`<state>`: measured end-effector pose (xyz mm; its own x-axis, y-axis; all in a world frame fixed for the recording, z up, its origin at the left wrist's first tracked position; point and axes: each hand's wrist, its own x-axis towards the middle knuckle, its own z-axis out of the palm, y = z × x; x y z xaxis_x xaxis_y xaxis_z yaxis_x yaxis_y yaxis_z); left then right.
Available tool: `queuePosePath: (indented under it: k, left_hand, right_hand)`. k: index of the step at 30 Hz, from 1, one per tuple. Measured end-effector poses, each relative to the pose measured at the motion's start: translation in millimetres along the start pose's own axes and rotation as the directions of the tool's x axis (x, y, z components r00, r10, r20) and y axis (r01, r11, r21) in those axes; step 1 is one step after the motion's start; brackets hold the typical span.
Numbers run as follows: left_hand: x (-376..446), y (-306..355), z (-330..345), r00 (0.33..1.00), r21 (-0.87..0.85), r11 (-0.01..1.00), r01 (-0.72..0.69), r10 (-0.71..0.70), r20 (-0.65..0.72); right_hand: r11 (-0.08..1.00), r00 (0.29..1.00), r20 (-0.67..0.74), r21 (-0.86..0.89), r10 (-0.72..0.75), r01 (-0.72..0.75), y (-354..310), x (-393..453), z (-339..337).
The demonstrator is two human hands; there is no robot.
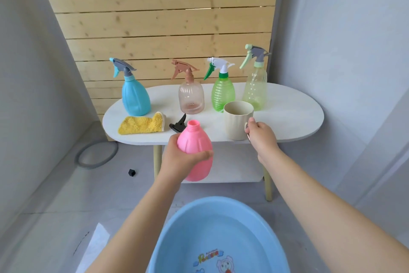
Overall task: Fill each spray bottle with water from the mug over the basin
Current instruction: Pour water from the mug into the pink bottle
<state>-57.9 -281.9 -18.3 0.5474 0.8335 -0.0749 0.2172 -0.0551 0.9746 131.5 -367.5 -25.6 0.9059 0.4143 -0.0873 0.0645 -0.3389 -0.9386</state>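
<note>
My left hand (pixel 180 157) grips an uncapped pink bottle (pixel 195 148), held tilted in front of the white table (pixel 287 115), above and beyond the blue basin (pixel 177 224). Its black spray head (pixel 178 123) lies on the table behind it. My right hand (pixel 261 133) holds the handle of the beige mug (pixel 236 120), which stands at the table's front edge. Four capped spray bottles stand along the back: blue (pixel 135 97), clear pink (pixel 191 97), green (pixel 222 93) and tall pale green (pixel 255 86).
A yellow cloth (pixel 141 125) lies on the table's left front. A grey hose ring (pixel 96 154) and a small black cap (pixel 132 172) lie on the floor at left. A wooden slat panel stands behind the table. The basin holds water.
</note>
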Motion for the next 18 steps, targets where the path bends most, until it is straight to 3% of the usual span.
queuePosePath:
  k: [6,12,16,18]
  left_hand:
    - [2.7,-10.9,6.6,0.999,-0.008,1.0,0.02,-0.02,0.028]
    - [1.7,-11.4,10.4,0.997,-0.002,0.999,0.045,-0.045,0.067]
    - [-4.8,-1.6,1.8,0.992,-0.001,0.999,0.047,-0.047,0.116]
    - [-9.4,4.0,-4.4,0.988,0.006,0.999,0.042,-0.042,0.148]
  right_hand:
    - [0.976,1.0,0.004,-0.219,-0.003,0.004,-2.2,26.8,8.2]
    - [0.947,0.997,-0.05,-0.318,-0.054,0.035,0.9,24.0,1.8]
    - [0.901,0.95,-0.106,-0.363,-0.293,0.238,-5.3,-21.1,-17.6]
    - [0.889,0.916,0.017,-0.232,-0.401,0.394,-7.4,-40.3,-24.4]
